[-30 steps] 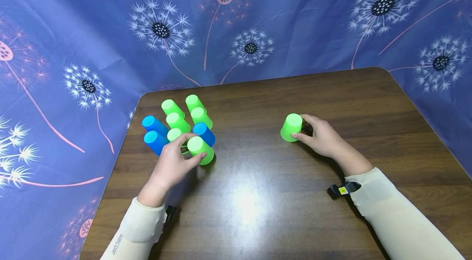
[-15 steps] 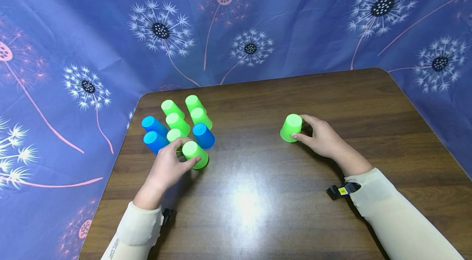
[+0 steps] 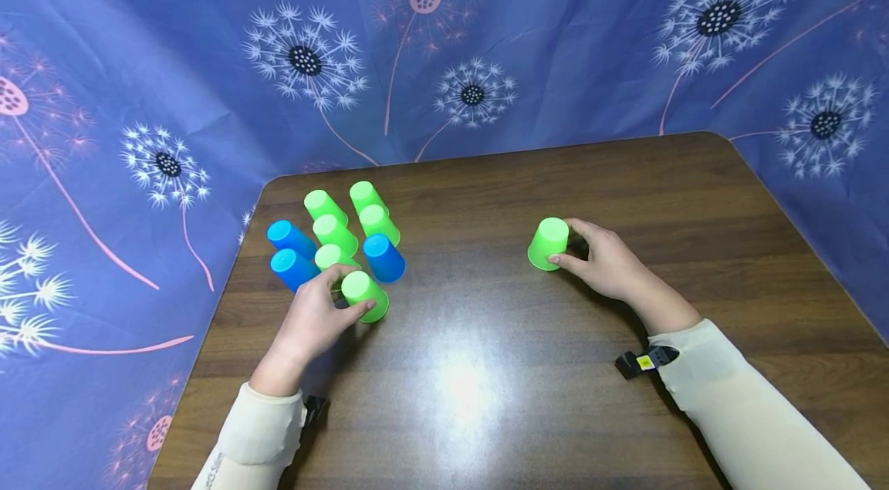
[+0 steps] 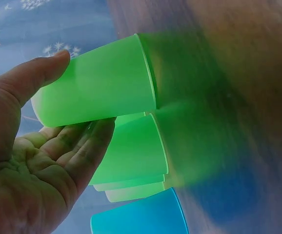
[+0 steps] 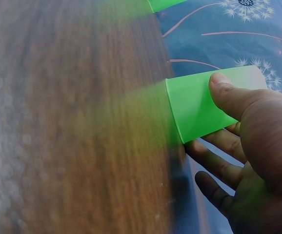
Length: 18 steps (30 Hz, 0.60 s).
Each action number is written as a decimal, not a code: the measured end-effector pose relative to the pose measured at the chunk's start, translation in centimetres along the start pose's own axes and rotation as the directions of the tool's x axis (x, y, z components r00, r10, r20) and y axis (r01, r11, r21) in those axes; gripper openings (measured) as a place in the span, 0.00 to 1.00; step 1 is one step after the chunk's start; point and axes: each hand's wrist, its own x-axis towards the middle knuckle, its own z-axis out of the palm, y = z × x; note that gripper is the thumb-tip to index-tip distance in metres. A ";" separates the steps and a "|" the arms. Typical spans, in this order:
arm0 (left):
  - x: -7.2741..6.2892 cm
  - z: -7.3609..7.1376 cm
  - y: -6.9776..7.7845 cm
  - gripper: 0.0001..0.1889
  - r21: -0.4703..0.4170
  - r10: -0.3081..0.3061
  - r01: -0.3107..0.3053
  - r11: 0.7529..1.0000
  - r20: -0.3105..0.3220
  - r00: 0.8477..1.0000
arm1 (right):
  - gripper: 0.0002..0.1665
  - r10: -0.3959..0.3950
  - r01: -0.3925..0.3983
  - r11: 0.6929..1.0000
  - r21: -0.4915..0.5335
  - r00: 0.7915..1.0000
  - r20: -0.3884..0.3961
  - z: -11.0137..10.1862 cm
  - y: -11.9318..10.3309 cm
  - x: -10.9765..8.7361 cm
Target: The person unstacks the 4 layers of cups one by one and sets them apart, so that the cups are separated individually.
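Between its thumb and fingers my left hand (image 3: 316, 316) pinches an upside-down green cup (image 3: 366, 297) at the near end of a cup group. In the left wrist view this green cup (image 4: 99, 83) has its rim at the tabletop or very close to it. Over on the right, my right hand (image 3: 604, 258) grips another upside-down green cup (image 3: 548, 245), which stands apart from the group. The right wrist view has the thumb along the side of that green cup (image 5: 194, 105), its rim by the wood.
Just behind the left hand stand several green cups (image 3: 336, 235) and a blue cup (image 3: 384, 258), all upside down. Two more blue cups (image 3: 292, 270) are at the group's left. The brown wooden table (image 3: 472, 212) ends at a blue dandelion-print cloth (image 3: 556, 50).
My left hand has drawn its green cup slightly left and nearer to me, away from the blue cup, and down toward the table. The right hand and its cup have stayed still.
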 end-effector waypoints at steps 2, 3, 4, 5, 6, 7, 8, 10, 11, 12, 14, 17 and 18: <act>0.0 0.0 -0.1 0.25 0.001 -0.003 0.003 1.000 0.003 1.000 | 0.39 0.002 -0.002 1.000 0.002 1.000 0.000 0.0 0.0 0.0; 0.0 0.0 -0.1 0.25 0.001 -0.006 0.006 1.000 0.004 1.000 | 0.39 0.004 -0.004 1.000 0.001 1.000 0.000 0.0 0.0 0.0; 0.0 0.0 -0.1 0.25 0.002 -0.007 0.007 1.000 0.002 1.000 | 0.39 0.005 -0.005 1.000 0.001 1.000 0.001 0.0 0.0 0.0; 0.0 0.0 -0.1 0.25 0.003 -0.006 0.006 1.000 0.001 1.000 | 0.39 0.007 -0.007 1.000 0.001 1.000 0.000 0.0 0.0 0.0; 0.0 -0.1 -0.2 0.25 0.002 -0.009 0.009 1.000 0.002 1.000 | 0.39 0.008 -0.008 1.000 0.001 1.000 0.000 0.0 0.0 0.0; 0.0 -0.1 -0.2 0.25 0.005 -0.010 0.010 1.000 0.003 1.000 | 0.39 0.008 -0.008 1.000 0.001 1.000 0.000 0.0 0.0 0.0; 0.0 -0.1 -0.2 0.25 0.006 -0.010 0.010 1.000 0.002 1.000 | 0.39 0.008 -0.008 1.000 0.000 1.000 -0.001 0.0 0.0 0.0; 0.0 -0.1 -0.2 0.25 0.011 -0.009 0.009 1.000 -0.001 1.000 | 0.38 0.007 -0.007 1.000 -0.003 1.000 -0.001 0.0 -0.1 0.0; 0.0 0.0 -0.3 0.25 0.013 -0.006 0.006 1.000 -0.003 1.000 | 0.38 0.007 -0.007 1.000 -0.005 1.000 -0.001 0.0 -0.1 0.0; 0.0 0.0 -0.3 0.25 0.015 -0.004 0.004 1.000 -0.005 1.000 | 0.38 0.007 -0.007 1.000 -0.008 1.000 0.000 0.0 -0.1 0.0; 0.0 0.0 -0.4 0.25 0.020 0.006 -0.006 1.000 -0.012 1.000 | 0.38 0.008 -0.008 1.000 -0.012 1.000 0.001 0.0 -0.2 0.0; 0.0 0.1 -0.5 0.25 0.024 0.018 -0.018 1.000 -0.020 1.000 | 0.38 0.010 -0.009 1.000 -0.017 1.000 0.009 -0.1 -0.5 0.1; 0.0 0.1 -0.6 0.25 0.025 0.019 -0.019 1.000 -0.020 1.000 | 0.38 0.010 -0.010 1.000 -0.016 1.000 0.011 -0.1 -0.6 0.1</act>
